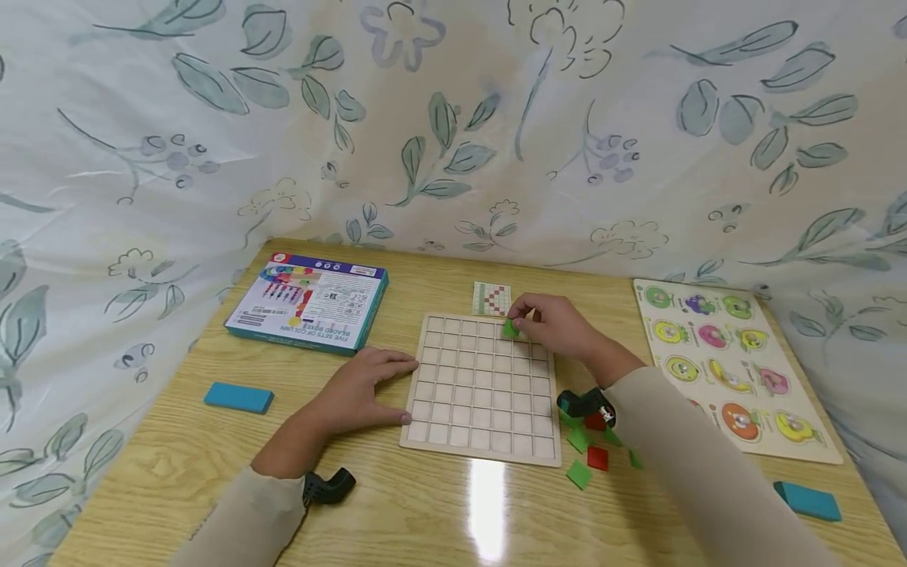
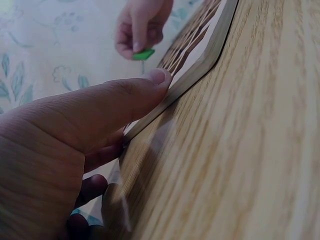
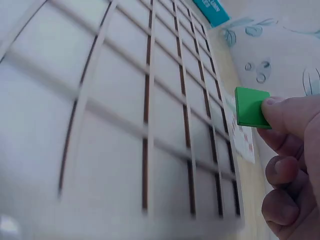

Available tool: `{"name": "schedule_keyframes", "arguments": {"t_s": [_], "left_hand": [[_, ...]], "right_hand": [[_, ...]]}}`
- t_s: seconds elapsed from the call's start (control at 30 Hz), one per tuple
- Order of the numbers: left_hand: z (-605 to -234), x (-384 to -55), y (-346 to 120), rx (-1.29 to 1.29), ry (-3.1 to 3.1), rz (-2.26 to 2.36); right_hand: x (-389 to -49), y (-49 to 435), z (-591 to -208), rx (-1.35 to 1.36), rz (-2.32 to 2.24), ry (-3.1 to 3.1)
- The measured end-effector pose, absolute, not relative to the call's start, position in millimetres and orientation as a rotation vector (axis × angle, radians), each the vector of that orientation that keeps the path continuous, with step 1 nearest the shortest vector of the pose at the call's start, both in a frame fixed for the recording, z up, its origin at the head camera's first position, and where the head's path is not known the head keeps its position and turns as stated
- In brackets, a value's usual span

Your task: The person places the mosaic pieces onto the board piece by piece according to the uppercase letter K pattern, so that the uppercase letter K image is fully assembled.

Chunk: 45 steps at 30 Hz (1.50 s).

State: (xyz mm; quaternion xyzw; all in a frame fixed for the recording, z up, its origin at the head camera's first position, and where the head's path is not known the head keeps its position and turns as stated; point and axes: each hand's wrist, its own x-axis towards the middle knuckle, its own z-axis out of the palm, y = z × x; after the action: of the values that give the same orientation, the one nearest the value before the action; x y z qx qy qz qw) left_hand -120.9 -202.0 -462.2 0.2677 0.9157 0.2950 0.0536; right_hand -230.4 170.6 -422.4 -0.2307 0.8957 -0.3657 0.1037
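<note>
A square wooden grid board (image 1: 480, 386) lies on the table in the head view, its compartments bare. My right hand (image 1: 553, 324) pinches a green square tile (image 3: 251, 107) between thumb and fingers, above the board's far right part. At the board's left edge rests my left hand (image 1: 360, 394), thumb and fingers spread and touching the rim. In the left wrist view the left thumb (image 2: 125, 97) lies along the wooden edge. A small pattern card (image 1: 492, 299) with green and red squares lies just behind the board.
Loose green tiles (image 1: 579, 474) and red tiles (image 1: 597, 457) lie right of the board, partly under the right forearm. A boxed set (image 1: 308, 303) stands back left, a fruit puzzle board (image 1: 737, 370) at right. Blue blocks (image 1: 238, 398) lie at both sides. A patterned curtain hangs behind.
</note>
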Motion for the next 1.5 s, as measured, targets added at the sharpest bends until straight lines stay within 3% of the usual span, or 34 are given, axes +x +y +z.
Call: {"name": "schedule_keyframes", "arguments": {"t_s": [0.7, 1.5], "left_hand": [[-466, -120, -204, 0.889, 2.828, 0.929], [-468, -120, -203, 0.854, 2.817, 0.92]], "right_hand": [[-239, 79, -437, -0.715, -1.183, 2.602], [-233, 72, -454, -0.726, -0.934, 2.793]]}}
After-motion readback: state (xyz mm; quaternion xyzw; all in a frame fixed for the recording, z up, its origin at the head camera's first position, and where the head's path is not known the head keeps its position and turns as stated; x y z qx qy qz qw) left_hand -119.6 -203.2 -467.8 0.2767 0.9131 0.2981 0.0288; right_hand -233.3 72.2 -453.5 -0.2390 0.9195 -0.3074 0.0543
